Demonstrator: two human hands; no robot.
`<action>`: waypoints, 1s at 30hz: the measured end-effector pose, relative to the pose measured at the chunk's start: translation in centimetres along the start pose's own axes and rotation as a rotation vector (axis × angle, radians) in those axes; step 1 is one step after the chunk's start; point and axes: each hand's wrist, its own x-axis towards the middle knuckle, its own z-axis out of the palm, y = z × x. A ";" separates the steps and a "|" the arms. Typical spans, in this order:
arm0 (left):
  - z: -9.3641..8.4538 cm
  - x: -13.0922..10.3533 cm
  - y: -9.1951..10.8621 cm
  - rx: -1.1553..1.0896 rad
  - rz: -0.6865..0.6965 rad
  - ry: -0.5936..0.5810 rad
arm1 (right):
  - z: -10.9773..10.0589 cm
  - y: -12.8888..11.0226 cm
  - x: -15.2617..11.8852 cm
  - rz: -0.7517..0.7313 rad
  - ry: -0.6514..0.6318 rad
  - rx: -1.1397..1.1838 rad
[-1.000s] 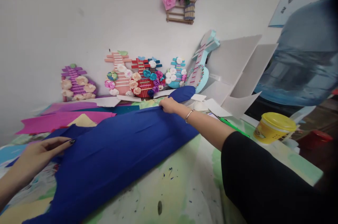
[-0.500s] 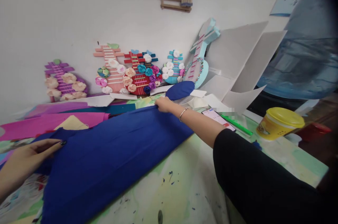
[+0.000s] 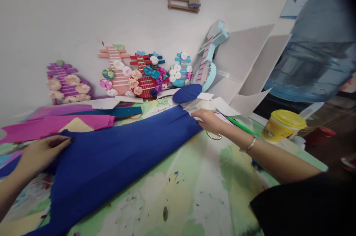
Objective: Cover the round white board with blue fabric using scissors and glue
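A large dark blue sheet (image 3: 119,150) lies slantwise over the table. At its left end, my left hand (image 3: 41,154) pinches the sheet's upper edge between thumb and fingers. My right hand (image 3: 208,121) is closed beside the sheet's right end; a thin gold loop (image 3: 214,136) sticks out under it, like a scissors handle. The rest of this tool is mostly hidden by the hand. Just behind lies a blue oval piece (image 3: 187,93).
Decorated lute-like crafts (image 3: 144,78) lean on the wall. White boards (image 3: 241,58) and a water bottle (image 3: 314,54) stand at right. Nearer are a phone (image 3: 222,117), a green pen (image 3: 241,126) and a yellow-lidded tub (image 3: 283,124). Pink sheets (image 3: 91,123) lie behind the blue one.
My right hand has moved off the sheet's far edge, rightward and nearer to me, and the gold loop now shows under it. My left hand still pinches the sheet. The view has shifted slightly.
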 end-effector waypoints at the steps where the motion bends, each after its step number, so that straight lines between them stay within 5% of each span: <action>1: -0.3 -0.2 0.7 0.037 -0.017 -0.033 | 0.4 0.3 -1.5 0.012 0.018 0.001; 8: -1.2 -1.2 4.6 0.120 -0.003 -0.119 | 4.2 0.4 -5.9 0.077 0.143 -0.015; 16: -1.3 -1.2 4.2 0.177 -0.001 -0.052 | 5.3 0.3 -6.3 0.187 0.301 -0.011; 23: -1.5 -1.2 4.8 0.205 -0.052 -0.116 | 5.5 -0.6 -6.3 0.085 0.223 0.018; 30: -0.9 -0.9 4.3 0.214 0.010 -0.053 | 6.0 -1.7 -6.3 -0.009 0.120 0.003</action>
